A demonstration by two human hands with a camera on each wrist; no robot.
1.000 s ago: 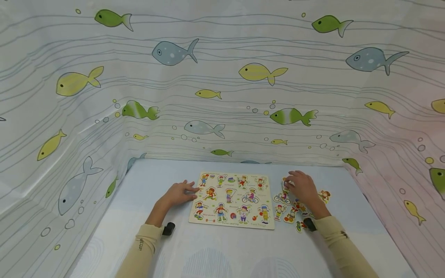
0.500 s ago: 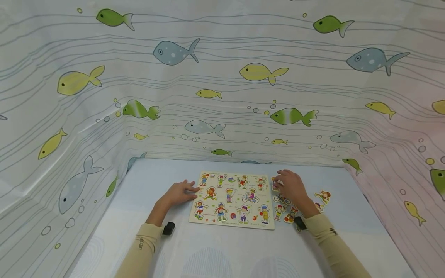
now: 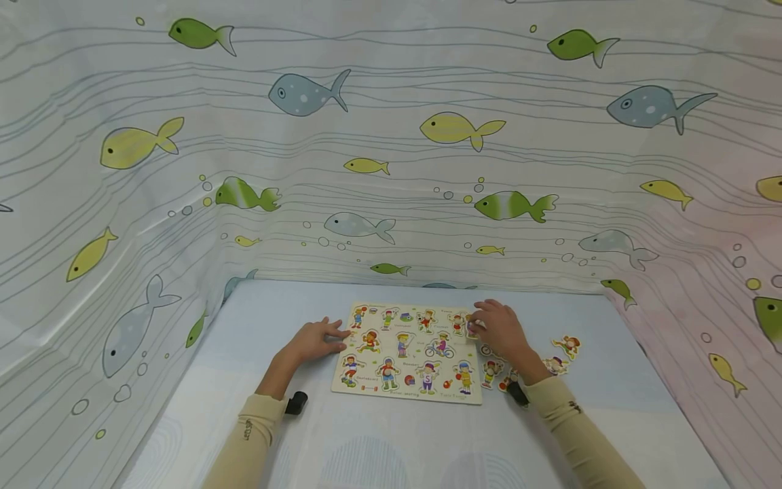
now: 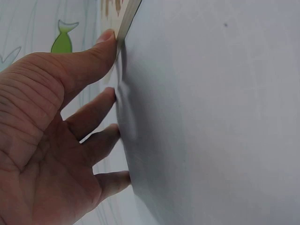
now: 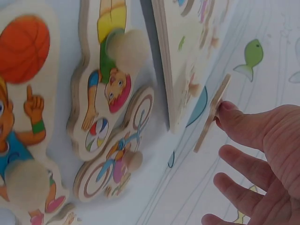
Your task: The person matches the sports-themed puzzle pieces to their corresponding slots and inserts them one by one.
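My left hand [image 3: 313, 341] rests at the left edge of a wooden puzzle board [image 3: 386, 350] printed with children playing sports. In the left wrist view the thumb touches the board's edge [image 4: 129, 18], and the other fingertips meet the table surface. My right hand [image 3: 504, 333] pinches a thin wooden puzzle piece [image 5: 212, 117] between thumb and fingers, over the board's upper right edge. The piece appears edge-on in the right wrist view, so its picture is hidden there. Below that hand lie loose knobbed pieces, among them a cyclist [image 5: 115, 164] and a child with a beach ball [image 5: 112, 51].
More loose pieces, one with a basketball [image 5: 23, 51], lie right of the board. Farther right are a red-haired figure piece [image 3: 568, 346] and another beside it [image 3: 557, 366]. A fish-patterned curtain [image 3: 391, 197] surrounds the pale table [image 3: 305, 448].
My right hand has moved left from the loose pieces to the board's upper right edge, carrying a puzzle piece. The left hand has stayed at the board's left edge.
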